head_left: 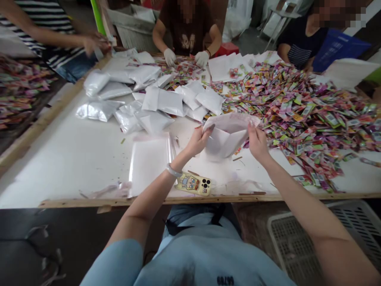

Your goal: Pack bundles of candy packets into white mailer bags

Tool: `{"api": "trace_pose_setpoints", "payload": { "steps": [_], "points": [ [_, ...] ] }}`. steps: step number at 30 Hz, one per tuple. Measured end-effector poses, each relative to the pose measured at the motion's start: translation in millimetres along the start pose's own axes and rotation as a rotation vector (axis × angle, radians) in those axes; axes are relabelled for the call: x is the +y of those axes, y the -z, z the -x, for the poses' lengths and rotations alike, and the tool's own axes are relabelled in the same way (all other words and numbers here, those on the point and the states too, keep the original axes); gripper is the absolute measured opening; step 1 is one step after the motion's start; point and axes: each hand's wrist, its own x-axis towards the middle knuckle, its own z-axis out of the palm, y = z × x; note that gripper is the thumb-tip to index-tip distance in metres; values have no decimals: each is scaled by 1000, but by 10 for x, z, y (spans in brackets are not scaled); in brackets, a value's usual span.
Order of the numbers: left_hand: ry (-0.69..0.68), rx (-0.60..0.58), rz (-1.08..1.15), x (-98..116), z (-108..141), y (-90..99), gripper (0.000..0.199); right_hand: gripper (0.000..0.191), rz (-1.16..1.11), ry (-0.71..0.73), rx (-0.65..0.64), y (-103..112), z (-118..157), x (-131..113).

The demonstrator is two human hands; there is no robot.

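Observation:
A white plastic bag [226, 139] is stretched between my two hands above the table, its mouth partly spread. My left hand [200, 140] pinches the bag's left edge, and my right hand [256, 141] grips its right edge. A neat stack of flat white bags [150, 163] lies left of my left forearm. Several filled white packages [171, 102] are piled behind it. Colourful small packets [309, 115] form a big heap to the right of my right hand. What the held bag contains cannot be made out.
A phone in a yellow case [194, 184] lies near the table's wooden front edge [226, 199]. Across the table, a person's gloved hands [186, 58] touch packets. Other people stand at the back left and back right. A plastic crate [294, 238] is below the table.

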Motion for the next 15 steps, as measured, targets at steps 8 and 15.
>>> {"api": "trace_pose_setpoints", "payload": {
  "steps": [8, 15],
  "points": [
    [-105, 1, -34, 147, 92, -98, 38, 50, 443, 589, 99, -272, -6, -429],
    [-86, -191, -78, 229, 203, 29, 46, 50, 433, 692, -211, -326, -65, -785]
  ]
}}
